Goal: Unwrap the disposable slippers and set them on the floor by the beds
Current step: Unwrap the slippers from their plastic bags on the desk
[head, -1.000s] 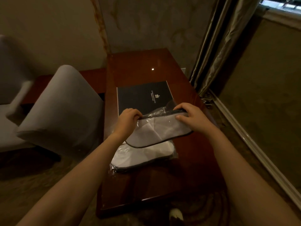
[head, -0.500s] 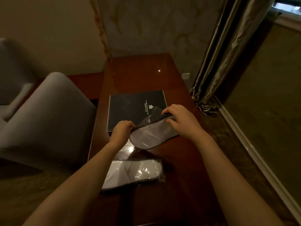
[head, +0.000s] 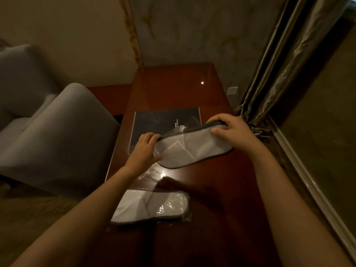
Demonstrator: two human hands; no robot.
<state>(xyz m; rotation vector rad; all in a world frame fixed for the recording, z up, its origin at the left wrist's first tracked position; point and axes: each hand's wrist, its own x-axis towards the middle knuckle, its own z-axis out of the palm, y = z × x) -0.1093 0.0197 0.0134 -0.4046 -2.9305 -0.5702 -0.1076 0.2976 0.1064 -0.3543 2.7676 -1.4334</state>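
I hold a white slipper pair with dark trim (head: pixel 192 149) in the air above the wooden table (head: pixel 173 89). My left hand (head: pixel 143 149) grips its left end, where clear plastic still clings, and my right hand (head: pixel 231 132) grips its right end. A second pair, still in clear plastic wrap (head: pixel 152 207), lies flat on the table nearer to me, partly behind my left forearm. A crumpled piece of clear plastic (head: pixel 152 172) glints on the table below the held pair.
A black folder (head: pixel 154 126) lies on the table behind my hands. A grey upholstered chair (head: pixel 57 132) stands left of the table. Curtains (head: pixel 279 70) hang at the right, with a skirting board (head: pixel 308 182) along the floor.
The held pair has lifted away from the wrapped pair and now hangs lengthwise between my hands. My view has shifted, so the wrapped pair sits lower in the frame.
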